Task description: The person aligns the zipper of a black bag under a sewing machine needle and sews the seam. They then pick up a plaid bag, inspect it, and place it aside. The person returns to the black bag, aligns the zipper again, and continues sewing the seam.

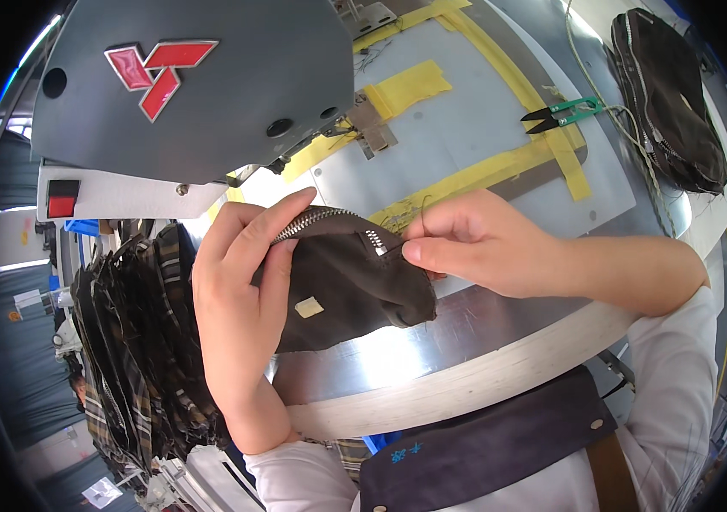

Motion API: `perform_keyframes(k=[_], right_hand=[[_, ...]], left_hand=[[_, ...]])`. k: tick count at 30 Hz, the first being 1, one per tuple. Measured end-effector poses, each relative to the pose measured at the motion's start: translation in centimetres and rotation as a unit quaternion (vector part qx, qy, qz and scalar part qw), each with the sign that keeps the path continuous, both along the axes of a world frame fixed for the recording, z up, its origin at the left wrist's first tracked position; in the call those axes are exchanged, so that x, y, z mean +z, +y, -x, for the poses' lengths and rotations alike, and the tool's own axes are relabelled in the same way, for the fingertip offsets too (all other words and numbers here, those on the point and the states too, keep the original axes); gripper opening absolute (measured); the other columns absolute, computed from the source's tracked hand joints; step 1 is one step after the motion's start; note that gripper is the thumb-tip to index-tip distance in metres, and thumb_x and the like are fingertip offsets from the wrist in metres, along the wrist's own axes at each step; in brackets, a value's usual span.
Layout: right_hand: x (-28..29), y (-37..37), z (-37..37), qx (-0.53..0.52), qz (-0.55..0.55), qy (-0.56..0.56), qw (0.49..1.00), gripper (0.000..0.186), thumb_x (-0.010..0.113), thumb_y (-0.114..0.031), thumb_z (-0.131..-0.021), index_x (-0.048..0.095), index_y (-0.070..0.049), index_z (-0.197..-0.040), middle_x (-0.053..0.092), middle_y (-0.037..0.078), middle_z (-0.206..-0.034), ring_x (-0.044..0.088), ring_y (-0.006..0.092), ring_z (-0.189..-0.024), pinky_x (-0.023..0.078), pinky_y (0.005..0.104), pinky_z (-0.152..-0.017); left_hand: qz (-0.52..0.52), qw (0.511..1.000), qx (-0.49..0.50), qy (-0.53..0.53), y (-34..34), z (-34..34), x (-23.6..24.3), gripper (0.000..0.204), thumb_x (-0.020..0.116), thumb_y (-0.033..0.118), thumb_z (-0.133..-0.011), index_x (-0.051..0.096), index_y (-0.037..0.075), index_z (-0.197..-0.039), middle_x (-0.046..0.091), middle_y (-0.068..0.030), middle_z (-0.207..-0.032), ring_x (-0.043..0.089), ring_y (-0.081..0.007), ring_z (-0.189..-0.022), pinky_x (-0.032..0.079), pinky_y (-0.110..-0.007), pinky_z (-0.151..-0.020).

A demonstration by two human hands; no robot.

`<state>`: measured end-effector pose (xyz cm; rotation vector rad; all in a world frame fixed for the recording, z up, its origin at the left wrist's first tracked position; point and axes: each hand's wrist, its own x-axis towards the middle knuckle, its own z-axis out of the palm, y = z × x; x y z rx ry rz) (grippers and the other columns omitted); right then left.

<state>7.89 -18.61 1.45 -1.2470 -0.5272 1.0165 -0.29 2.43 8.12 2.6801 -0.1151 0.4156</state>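
Between my hands is a dark brown fabric piece with a metal zipper along its upper edge and a small pale sticker on its face. My left hand pinches the zippered edge at its left end, thumb in front and fingers behind. At the other end, my right hand pinches the corner beside a short stretch of zipper teeth. A thin thread rises by the right fingertips. The piece hangs over the table's metal front edge.
A grey sewing machine head stands at the upper left. Green-handled thread snips lie on the taped white plate. Dark zippered pieces are at the far right, beside a loose cord. Plaid fabric pieces hang at left.
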Motion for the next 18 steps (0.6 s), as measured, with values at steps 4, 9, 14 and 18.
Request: perform_keyframes(k=[4,9,14,18], right_hand=[[0.33,-0.23,-0.38,0.036,0.020,-0.001,0.999,0.022,0.053,-0.015,-0.097,0.063,0.005,-0.097,0.063,0.003,-0.086,0.055,0.0068,-0.079,0.046,0.0255,-0.073],[0.31,-0.18,-0.40,0.034,0.018,0.006,0.999,0.022,0.053,-0.015,-0.097,0.063,0.005,-0.097,0.063,0.003,-0.086,0.055,0.0067,-0.080,0.047,0.0253,-0.074],[-0.34,0.10,-0.12,0.002,0.000,0.000,1.000,0.025,0.055,-0.019,-0.092,0.065,0.004,-0.090,0.064,0.005,-0.075,0.058,0.0097,-0.070,0.047,0.0265,-0.066],[-0.09,0.08,-0.22,0.005,0.005,-0.012,1.000,0.025,0.055,-0.019,-0.092,0.065,0.004,-0.090,0.064,0.005,-0.075,0.057,0.0099,-0.069,0.046,0.0267,-0.064]], left_hand=[[-0.007,1.000,-0.003,-0.002,-0.07,0.09,0.14,0.040,0.064,-0.009,-0.074,0.070,0.010,-0.108,0.052,-0.0069,-0.079,0.053,-0.0216,-0.070,0.044,-0.031,-0.063],[0.001,1.000,-0.010,-0.009,-0.06,0.10,0.06,0.040,0.064,-0.010,-0.073,0.070,0.009,-0.108,0.051,-0.0070,-0.079,0.052,-0.0215,-0.069,0.044,-0.031,-0.061],[0.001,1.000,-0.013,-0.007,-0.10,0.10,0.13,0.040,0.064,-0.011,-0.073,0.070,0.009,-0.108,0.051,-0.0074,-0.079,0.052,-0.0217,-0.069,0.043,-0.031,-0.061],[-0.007,1.000,-0.019,-0.014,-0.07,0.25,0.26,0.041,0.063,-0.011,-0.073,0.070,0.009,-0.108,0.052,-0.0072,-0.079,0.051,-0.0214,-0.068,0.042,-0.031,-0.061]])
